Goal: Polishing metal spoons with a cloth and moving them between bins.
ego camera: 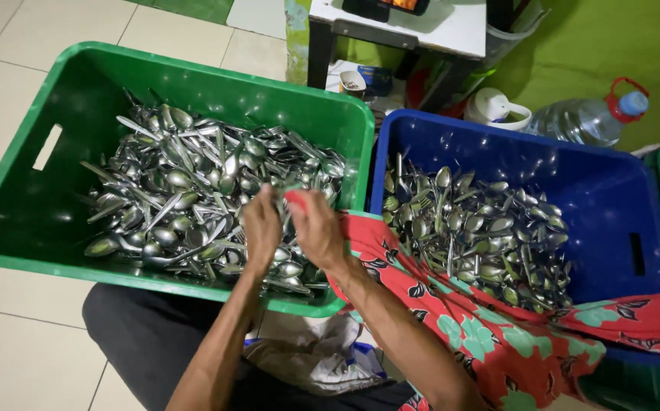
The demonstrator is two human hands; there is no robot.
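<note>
My left hand (pixel 261 224) and my right hand (pixel 316 227) are close together over the near right part of a green crate (pixel 10 152) heaped with metal spoons (pixel 178 190). Between the fingers of both hands I hold a spoon with a small red thing (pixel 296 199) at the right hand's fingertips. A red floral cloth (pixel 489 335) runs from under my right wrist across the rim of a blue crate (pixel 611 198), which also holds a pile of spoons (pixel 474 228).
A clear water bottle with a blue cap (pixel 585 119) and a white lidded container (pixel 496 108) lie behind the blue crate on a green floor mat. A small white table (pixel 451 30) stands at the back. White floor tiles surround the green crate.
</note>
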